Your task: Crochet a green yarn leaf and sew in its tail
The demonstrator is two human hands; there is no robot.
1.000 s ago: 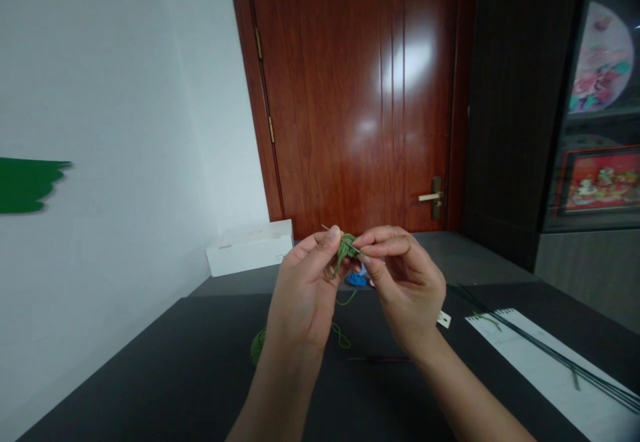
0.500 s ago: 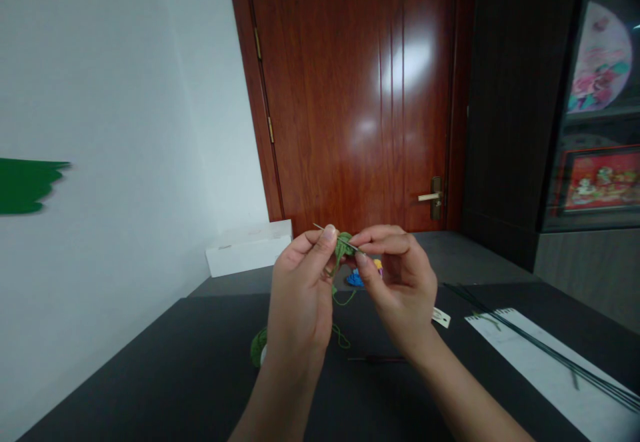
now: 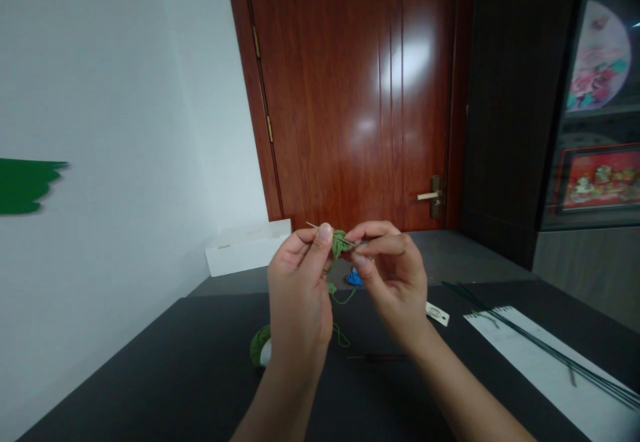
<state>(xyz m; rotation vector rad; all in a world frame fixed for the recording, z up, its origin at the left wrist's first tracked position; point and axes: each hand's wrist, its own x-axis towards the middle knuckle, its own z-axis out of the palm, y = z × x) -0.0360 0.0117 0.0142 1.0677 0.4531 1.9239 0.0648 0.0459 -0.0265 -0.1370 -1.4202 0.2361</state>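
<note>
My left hand (image 3: pixel 303 282) pinches a small green crocheted piece (image 3: pixel 341 243) between thumb and fingers, above the dark table. A thin metal needle (image 3: pixel 313 225) lies slantwise across the piece, one end sticking out past my left thumb. At its other end, the fingers and thumb of my right hand (image 3: pixel 393 269) are closed on it. Green yarn (image 3: pixel 345 299) hangs from the work to the table. Behind my left wrist sits a green yarn ball (image 3: pixel 259 347), partly hidden. A crochet hook with a dark handle (image 3: pixel 375 358) lies below my hands.
Behind my right hand is a blue crocheted piece (image 3: pixel 355 277). A small pale tag (image 3: pixel 437 314) lies beside my right wrist. Dark green stems (image 3: pixel 545 351) cross a white sheet (image 3: pixel 530 375) at right. A white box (image 3: pixel 247 249) stands at the back left.
Both hands have shifted slightly left with the green piece and needle. The needle's free end sticks out a little farther left. My right fingers still pinch its other end.
</note>
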